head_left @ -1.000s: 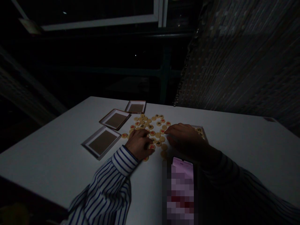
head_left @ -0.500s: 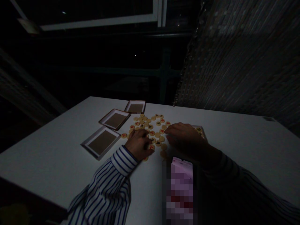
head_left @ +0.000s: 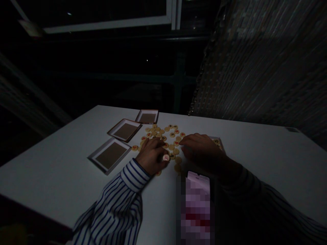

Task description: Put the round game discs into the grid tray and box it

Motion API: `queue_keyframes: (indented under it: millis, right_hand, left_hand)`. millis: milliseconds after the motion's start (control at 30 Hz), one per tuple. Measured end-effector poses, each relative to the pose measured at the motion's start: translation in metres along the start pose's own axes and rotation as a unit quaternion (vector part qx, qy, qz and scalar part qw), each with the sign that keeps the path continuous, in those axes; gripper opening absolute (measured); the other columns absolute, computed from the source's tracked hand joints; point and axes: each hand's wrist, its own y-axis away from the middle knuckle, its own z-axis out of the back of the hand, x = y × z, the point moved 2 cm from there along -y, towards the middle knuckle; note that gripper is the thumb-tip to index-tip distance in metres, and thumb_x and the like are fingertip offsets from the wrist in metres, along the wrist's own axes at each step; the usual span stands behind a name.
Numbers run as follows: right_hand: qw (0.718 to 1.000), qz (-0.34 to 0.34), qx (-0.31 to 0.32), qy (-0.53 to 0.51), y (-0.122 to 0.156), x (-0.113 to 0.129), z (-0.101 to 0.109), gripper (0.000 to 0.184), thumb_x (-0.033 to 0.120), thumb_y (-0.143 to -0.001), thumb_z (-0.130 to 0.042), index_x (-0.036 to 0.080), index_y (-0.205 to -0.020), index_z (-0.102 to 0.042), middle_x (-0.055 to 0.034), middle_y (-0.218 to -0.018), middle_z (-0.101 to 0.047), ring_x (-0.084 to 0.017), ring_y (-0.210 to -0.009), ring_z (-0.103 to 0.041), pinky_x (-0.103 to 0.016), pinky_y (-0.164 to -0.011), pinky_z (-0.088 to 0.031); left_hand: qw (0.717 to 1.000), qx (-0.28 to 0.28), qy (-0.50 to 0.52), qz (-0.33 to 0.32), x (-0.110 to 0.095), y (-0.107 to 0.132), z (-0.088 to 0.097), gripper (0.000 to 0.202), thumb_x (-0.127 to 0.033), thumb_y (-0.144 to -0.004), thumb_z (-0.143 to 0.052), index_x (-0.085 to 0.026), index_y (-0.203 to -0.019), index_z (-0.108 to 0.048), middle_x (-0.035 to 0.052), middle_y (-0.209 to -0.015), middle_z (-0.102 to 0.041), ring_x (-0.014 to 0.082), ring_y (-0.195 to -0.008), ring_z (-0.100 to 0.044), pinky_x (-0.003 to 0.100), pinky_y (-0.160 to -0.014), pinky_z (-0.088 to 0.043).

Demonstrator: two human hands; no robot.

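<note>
My left hand (head_left: 152, 154) is closed in a pinch on a Chinese chess piece (head_left: 166, 157) with a red character, tilted up between fingers and thumb. Under and around that hand lie more round wooden pieces, some showing red or black characters and some blank side up. My right hand (head_left: 198, 149) hovers low at the right of the pile, its fingers bent and the thumb apart from them. Its fingertips are beside a red-marked piece (head_left: 176, 143); whether they touch it I cannot tell. Nothing shows between its fingers.
Three shallow trays stand on the white table (head_left: 76, 136) at the left: a near tray (head_left: 98, 165), a middle tray (head_left: 109, 132) and a far tray (head_left: 156, 117). A box holding pieces (head_left: 217, 142) sits partly behind my right hand. A lit phone (head_left: 198, 194) lies in front.
My left fingers have closed on the red-marked piece and tilted it up, so its face now looks brighter. My right hand has stayed almost still.
</note>
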Motion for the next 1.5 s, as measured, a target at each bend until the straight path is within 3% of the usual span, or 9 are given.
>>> queue_keyframes:
  millis: [533, 733, 1033, 1233, 1500]
  right_hand:
    - [1.000, -0.028, -0.010, 0.009, -0.001, -0.007, 0.011, 0.024, 0.025, -0.083, -0.045, 0.019, -0.100, -0.061, -0.0059, -0.101, -0.064, -0.021, -0.092, -0.055, -0.035, -0.079, -0.037]
    - [0.999, -0.048, -0.006, 0.005, -0.002, -0.011, 0.024, 0.027, 0.025, -0.083, -0.045, 0.016, -0.101, -0.062, -0.0069, -0.103, -0.063, -0.022, -0.094, -0.055, -0.035, -0.082, -0.038]
    - [0.997, -0.058, -0.050, 0.026, 0.001, -0.024, 0.044, 0.028, 0.027, -0.082, -0.047, 0.016, -0.103, -0.062, -0.0080, -0.102, -0.064, -0.022, -0.095, -0.056, -0.036, -0.084, -0.039]
    - [0.996, -0.053, -0.072, 0.027, 0.005, -0.020, 0.056, 0.028, 0.028, -0.083, -0.046, 0.016, -0.102, -0.063, -0.0073, -0.102, -0.066, -0.021, -0.093, -0.057, -0.036, -0.084, -0.040]
    - [0.992, -0.048, -0.119, 0.002, 0.009, -0.018, 0.072, 0.024, 0.025, -0.083, -0.046, 0.016, -0.096, -0.064, -0.0059, -0.096, -0.068, -0.019, -0.089, -0.060, -0.034, -0.081, -0.041]
  left_hand:
    - [0.994, -0.090, 0.049, -0.023, -0.006, -0.002, 0.009, 0.023, -0.032, -0.066, -0.063, -0.021, -0.086, -0.064, 0.0078, -0.113, -0.057, 0.0274, -0.115, -0.043, 0.050, -0.101, -0.026]
    - [0.993, -0.101, 0.054, -0.035, -0.006, -0.003, 0.009, 0.022, -0.031, -0.067, -0.062, -0.021, -0.086, -0.064, 0.0079, -0.111, -0.058, 0.0272, -0.114, -0.044, 0.049, -0.099, -0.030]
    - [0.991, -0.108, 0.059, -0.047, -0.009, -0.006, 0.006, 0.021, -0.030, -0.068, -0.062, -0.020, -0.086, -0.063, 0.0073, -0.105, -0.061, 0.0254, -0.107, -0.050, 0.047, -0.096, -0.032]
    - [0.990, -0.115, 0.065, -0.051, -0.022, -0.008, 0.006, 0.020, -0.028, -0.070, -0.060, -0.020, -0.087, -0.063, 0.0065, -0.104, -0.062, 0.0248, -0.107, -0.050, 0.051, -0.100, -0.028]
    - [0.985, -0.145, 0.068, -0.058, -0.043, -0.020, 0.020, 0.020, -0.025, -0.067, -0.062, -0.020, -0.086, -0.061, 0.0069, -0.103, -0.063, 0.0250, -0.108, -0.050, 0.050, -0.098, -0.031]
